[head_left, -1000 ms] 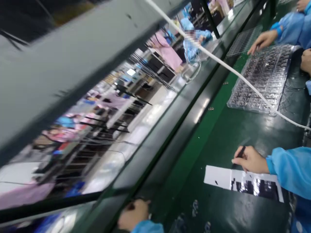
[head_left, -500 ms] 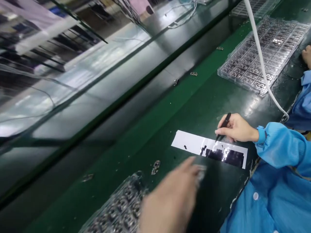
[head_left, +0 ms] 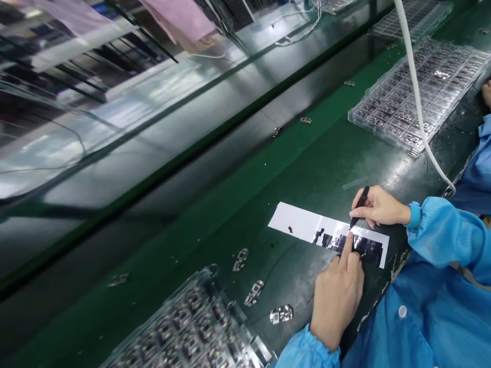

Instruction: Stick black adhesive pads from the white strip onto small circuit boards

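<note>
belt (head_left: 307, 168) bare beyond strip (head_left: 303, 225) | loose parts (head_left: 253, 294), tray (head_left: 199, 332) left

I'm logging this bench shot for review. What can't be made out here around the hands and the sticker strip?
- Head view: the tip of the black tweezers in the right hand is hidden by the left hand forefinger.
- Black pieces on the white strip: too small and glossy to identify.
- Near clear tray: cut off by the bottom edge.
- Far tray: partly crossed by the white hose.

Single head-worn view, tilted, looking forward and down across the bench (head_left: 307, 168) from close range; the wearer's hands sit at lower right of frame.
</note>
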The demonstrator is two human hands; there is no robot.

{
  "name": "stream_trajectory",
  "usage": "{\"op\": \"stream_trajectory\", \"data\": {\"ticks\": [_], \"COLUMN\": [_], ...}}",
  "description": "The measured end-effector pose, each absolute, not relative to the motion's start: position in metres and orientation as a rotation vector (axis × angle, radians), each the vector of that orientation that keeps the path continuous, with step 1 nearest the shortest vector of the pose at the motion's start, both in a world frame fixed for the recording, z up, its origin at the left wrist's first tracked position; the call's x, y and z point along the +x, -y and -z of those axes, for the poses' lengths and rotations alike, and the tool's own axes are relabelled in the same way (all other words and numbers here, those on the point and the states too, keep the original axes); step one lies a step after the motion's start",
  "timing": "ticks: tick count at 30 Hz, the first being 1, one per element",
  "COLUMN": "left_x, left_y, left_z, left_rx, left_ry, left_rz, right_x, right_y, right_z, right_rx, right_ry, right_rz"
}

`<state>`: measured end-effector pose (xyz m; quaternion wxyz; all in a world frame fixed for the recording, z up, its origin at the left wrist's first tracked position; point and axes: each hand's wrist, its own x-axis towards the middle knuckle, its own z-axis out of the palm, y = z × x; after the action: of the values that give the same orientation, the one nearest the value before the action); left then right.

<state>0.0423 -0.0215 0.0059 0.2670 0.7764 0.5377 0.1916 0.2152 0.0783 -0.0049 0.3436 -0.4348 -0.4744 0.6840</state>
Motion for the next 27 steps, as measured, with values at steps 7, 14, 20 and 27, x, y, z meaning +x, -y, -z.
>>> {"op": "stream_trajectory", "data": {"ticks": [7,14,20,27], "left_x": [0.041,0.032,0.034,0.038], "left_y": [0.023,0.015,-0.001,-0.002], "left_z": [-0.005,-0.013,-0.012,-0.006], "left_rx": [2.219,1.452,0.545,0.513], "left_ry": [-1.456,-1.536,-1.337,-1.351], "left_rz": [-0.346,-0.709,-0.943,-0.937], "right_x": [0.212,0.217,0.207,0.194], "right_y": [-0.075,-0.080,-0.071,-0.064], "right_z": [0.006,0.001,0.000,-0.004], "right_rx": [-1.182,-1.182,-1.105,-1.053], "right_ry": [1.219,1.052,0.941,1.018], "right_rz": [-1.755,-1.600,-1.507,-1.643]}}
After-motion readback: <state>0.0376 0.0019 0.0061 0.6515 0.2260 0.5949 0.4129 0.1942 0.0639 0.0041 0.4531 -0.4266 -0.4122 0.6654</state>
